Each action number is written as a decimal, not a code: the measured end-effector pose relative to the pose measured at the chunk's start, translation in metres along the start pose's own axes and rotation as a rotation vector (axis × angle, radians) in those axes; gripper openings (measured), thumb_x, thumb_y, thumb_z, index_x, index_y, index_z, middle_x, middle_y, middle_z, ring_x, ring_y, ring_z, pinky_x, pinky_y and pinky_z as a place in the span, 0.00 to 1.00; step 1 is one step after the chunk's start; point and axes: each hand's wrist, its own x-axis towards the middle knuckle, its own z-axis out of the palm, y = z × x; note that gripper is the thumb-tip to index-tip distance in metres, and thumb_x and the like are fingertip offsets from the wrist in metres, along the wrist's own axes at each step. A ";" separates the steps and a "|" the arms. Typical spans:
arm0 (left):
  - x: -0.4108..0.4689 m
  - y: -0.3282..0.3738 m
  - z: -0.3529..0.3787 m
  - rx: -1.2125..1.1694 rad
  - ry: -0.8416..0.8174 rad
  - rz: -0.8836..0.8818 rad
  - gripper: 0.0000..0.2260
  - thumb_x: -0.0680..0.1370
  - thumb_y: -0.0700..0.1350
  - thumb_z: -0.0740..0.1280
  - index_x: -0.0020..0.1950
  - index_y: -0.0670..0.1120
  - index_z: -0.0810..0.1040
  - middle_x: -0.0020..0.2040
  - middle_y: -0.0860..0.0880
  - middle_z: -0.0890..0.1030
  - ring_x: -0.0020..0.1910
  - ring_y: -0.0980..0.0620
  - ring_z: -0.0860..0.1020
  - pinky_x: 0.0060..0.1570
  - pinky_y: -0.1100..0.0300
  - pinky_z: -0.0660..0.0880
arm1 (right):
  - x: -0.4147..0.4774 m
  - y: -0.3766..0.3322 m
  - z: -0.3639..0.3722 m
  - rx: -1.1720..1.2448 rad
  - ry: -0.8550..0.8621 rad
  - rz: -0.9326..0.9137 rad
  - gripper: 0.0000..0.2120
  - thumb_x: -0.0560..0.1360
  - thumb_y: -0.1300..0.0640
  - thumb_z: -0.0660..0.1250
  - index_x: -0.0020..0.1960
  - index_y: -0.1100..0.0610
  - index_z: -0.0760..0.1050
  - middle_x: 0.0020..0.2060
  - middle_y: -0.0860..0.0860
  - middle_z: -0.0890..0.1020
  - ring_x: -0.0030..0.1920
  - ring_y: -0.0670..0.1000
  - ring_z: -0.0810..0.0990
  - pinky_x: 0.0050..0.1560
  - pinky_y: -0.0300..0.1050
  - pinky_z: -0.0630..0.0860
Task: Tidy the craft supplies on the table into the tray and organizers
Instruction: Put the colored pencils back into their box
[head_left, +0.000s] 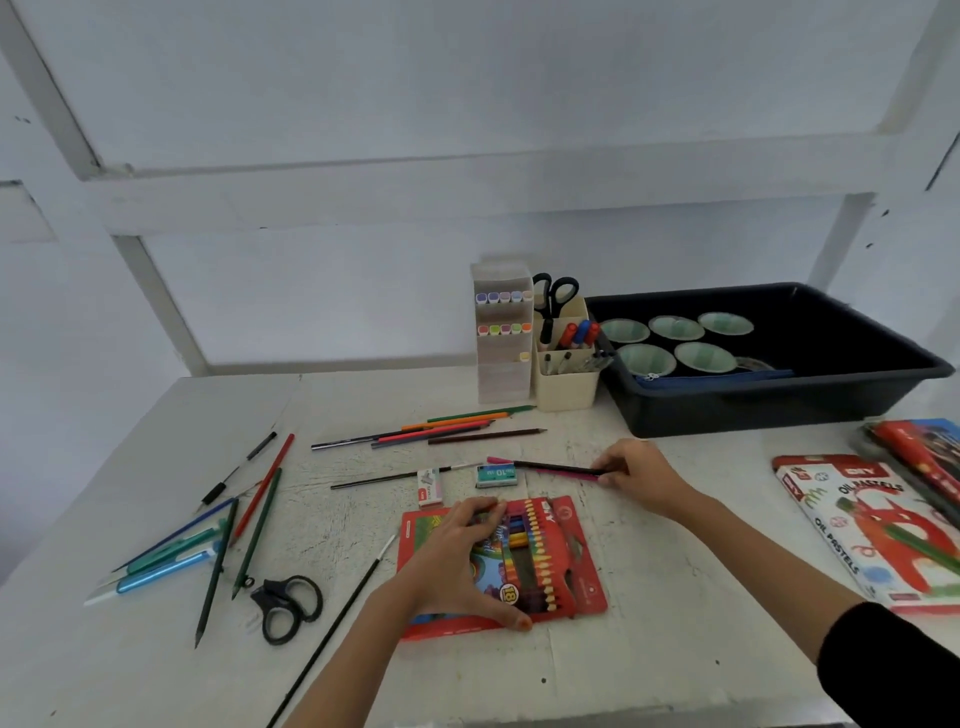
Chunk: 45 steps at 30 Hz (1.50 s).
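Crayon pack (561, 561) lies flat on the desk (675, 597) under your left grip (462, 561), fingers and thumb clamped across its edges; your right grip (641, 475) pinches two pencils (561, 467) just beyond it.

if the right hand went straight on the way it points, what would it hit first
Probably the teal staples box, lying by the tips of the pencils that the right hand pinches; depth is unclear, so it might pass behind it.
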 end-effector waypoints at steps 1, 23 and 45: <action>0.000 0.000 0.000 -0.001 0.003 0.002 0.56 0.57 0.72 0.71 0.77 0.54 0.51 0.72 0.63 0.49 0.73 0.58 0.51 0.73 0.52 0.58 | -0.004 0.003 -0.001 -0.001 0.006 -0.002 0.08 0.72 0.62 0.70 0.51 0.58 0.81 0.44 0.49 0.78 0.41 0.41 0.73 0.41 0.27 0.69; 0.000 0.003 -0.001 -0.007 -0.004 -0.011 0.56 0.56 0.73 0.71 0.77 0.53 0.53 0.73 0.61 0.51 0.72 0.58 0.54 0.72 0.55 0.60 | -0.067 -0.023 0.011 -0.089 -0.092 -0.167 0.10 0.74 0.53 0.69 0.55 0.49 0.81 0.43 0.44 0.74 0.46 0.44 0.69 0.47 0.35 0.68; 0.002 -0.001 0.001 -0.013 0.000 -0.011 0.57 0.54 0.75 0.70 0.77 0.53 0.54 0.72 0.62 0.51 0.72 0.57 0.54 0.71 0.52 0.63 | -0.066 -0.037 0.027 0.085 -0.051 -0.060 0.07 0.74 0.57 0.69 0.51 0.54 0.82 0.38 0.39 0.74 0.43 0.41 0.71 0.42 0.28 0.66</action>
